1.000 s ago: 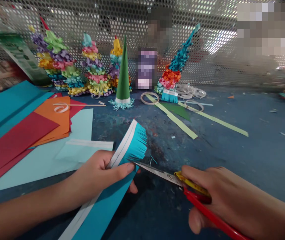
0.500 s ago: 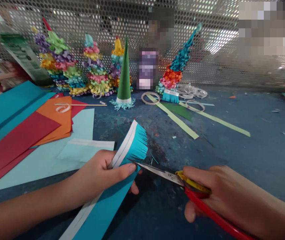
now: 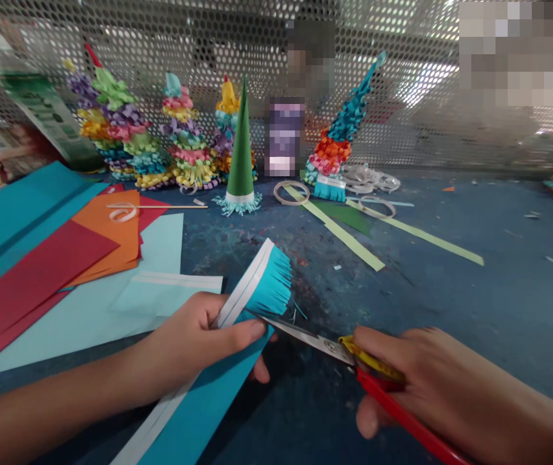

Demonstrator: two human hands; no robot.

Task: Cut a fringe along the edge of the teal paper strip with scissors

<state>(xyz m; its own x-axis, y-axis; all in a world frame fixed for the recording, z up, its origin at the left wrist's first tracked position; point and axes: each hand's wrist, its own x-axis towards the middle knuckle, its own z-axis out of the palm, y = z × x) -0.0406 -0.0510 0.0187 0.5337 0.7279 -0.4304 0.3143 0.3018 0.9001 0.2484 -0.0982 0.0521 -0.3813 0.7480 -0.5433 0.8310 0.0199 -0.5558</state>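
Between thumb and fingers, my left hand [image 3: 223, 329] pinches a long strip of blue paper [image 3: 208, 407] with a white band along its edge. The strip's upper end is cut into a fine fringe [image 3: 276, 284]. My right hand [image 3: 417, 361] grips scissors [image 3: 315, 339] with red and yellow handles. The blades lie at the blue paper, just below the fringe and beside my left thumb; their tips are partly hidden there. A green paper cone [image 3: 243, 148] with a light-blue fringe round its base stands farther back.
Sheets of red paper [image 3: 48, 278], orange paper [image 3: 106, 239] and light-blue paper [image 3: 160, 242] lie at left. Fringed colourful cones [image 3: 189, 142] stand along a perforated metal panel [image 3: 150, 39]. Tape rolls [image 3: 292, 193] and pale green strips [image 3: 344, 236] lie mid-table. A bottle [image 3: 39, 110] leans back left.
The fringed end of the blue paper has shifted slightly right and down, and the fringed part reaches a little farther along. The scissors remain at the paper, their blades nearly closed.
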